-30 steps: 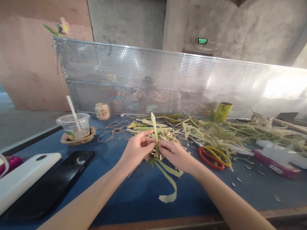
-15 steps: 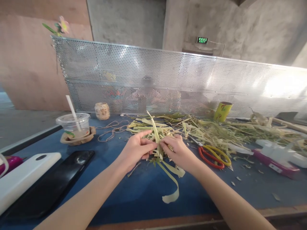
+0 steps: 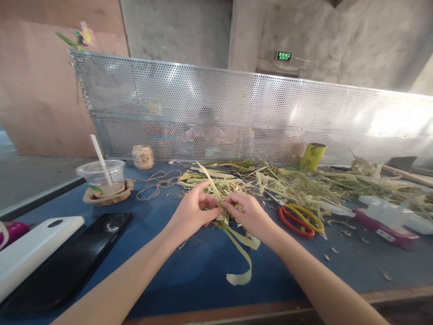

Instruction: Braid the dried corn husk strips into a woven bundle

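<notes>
Over the middle of the table, my left hand (image 3: 191,212) and my right hand (image 3: 248,211) meet with thumbs and fingertips closed on a pale green leaf strip (image 3: 212,183). One end of it points up and to the left between them. Below my hands, long flat ends (image 3: 246,259) trail down, one curling on the blue tabletop; whether they belong to the same strip I cannot tell. My fingers hide the spot where the pieces come together. Right behind lies a heap of dry leaf strips and shavings (image 3: 233,185).
Red-and-yellow-handled scissors (image 3: 297,221) lie right of my hands. Beyond are more leaves (image 3: 301,185), a yellow-green tube (image 3: 313,157) and a purple-and-white power strip (image 3: 385,225). At left are a lidded cup (image 3: 104,174), string (image 3: 158,183), a jar (image 3: 142,157) and a black phone (image 3: 67,262).
The upright strip end leans further left and sits lower. My left fingers have opened slightly around it, and the fingertips of both hands have come closer together. The whole view has shifted slightly.
</notes>
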`<state>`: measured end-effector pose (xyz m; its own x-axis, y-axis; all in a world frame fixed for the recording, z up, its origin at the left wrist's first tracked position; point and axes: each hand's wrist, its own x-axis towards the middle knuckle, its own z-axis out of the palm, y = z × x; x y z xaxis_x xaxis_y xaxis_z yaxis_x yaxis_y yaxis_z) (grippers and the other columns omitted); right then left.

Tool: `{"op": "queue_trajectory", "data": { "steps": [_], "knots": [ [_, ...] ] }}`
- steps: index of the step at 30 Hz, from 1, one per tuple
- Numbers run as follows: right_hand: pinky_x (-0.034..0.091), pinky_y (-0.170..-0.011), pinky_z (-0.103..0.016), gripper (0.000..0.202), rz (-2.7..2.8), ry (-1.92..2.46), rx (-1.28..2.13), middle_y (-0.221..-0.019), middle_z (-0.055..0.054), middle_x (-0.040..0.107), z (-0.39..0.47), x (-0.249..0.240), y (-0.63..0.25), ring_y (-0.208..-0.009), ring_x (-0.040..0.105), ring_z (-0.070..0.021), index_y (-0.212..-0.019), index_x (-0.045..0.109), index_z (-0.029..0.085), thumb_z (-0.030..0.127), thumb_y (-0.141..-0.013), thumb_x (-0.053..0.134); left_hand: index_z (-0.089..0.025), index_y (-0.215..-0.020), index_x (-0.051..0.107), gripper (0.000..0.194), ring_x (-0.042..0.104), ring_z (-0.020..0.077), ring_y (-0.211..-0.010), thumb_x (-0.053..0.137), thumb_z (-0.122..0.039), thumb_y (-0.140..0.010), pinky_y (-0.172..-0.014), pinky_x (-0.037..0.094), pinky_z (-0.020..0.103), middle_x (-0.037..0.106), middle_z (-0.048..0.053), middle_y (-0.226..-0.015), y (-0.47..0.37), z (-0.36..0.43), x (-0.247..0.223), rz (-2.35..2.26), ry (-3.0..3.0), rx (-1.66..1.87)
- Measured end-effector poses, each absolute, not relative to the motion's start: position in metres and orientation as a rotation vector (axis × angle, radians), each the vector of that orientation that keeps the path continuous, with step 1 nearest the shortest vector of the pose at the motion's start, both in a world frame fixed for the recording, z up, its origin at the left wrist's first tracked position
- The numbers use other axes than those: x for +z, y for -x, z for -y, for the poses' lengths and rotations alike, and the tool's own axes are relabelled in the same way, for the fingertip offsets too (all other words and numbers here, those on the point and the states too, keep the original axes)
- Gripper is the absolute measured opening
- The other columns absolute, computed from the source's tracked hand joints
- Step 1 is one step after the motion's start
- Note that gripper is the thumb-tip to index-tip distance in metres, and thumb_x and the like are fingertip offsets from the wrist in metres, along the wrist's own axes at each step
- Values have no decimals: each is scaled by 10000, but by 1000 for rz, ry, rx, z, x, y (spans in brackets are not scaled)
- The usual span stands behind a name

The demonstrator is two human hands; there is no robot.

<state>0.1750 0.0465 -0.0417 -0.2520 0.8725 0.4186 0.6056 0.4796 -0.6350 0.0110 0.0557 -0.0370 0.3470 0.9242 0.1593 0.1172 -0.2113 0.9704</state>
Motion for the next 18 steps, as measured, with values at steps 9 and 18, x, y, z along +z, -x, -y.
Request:
{"op": "queue_trajectory", "data": {
  "steps": [9, 18],
  "knots": [
    [354, -571, -209, 145, 2064, 1228, 536, -648, 28, 507, -40, -32, -182, -610, 460, -102, -654, 482, 188, 200, -798, 486, -170, -1414, 40, 908, 484, 99, -449, 614, -296, -721, -450, 398, 242, 655, 22, -761, -9, -57, -35, -1024, -1753, 933],
    [347, -594, -225, 108, 2045, 1344, 550, -649, 23, 522, -42, -32, -177, -620, 465, -113, -666, 514, 183, 160, -771, 515, -224, -1415, 32, 918, 507, 98, -458, 619, -256, -710, -446, 428, 243, 646, 14, -791, -6, -56, -36, -1044, -1833, 871]
  ]
}}
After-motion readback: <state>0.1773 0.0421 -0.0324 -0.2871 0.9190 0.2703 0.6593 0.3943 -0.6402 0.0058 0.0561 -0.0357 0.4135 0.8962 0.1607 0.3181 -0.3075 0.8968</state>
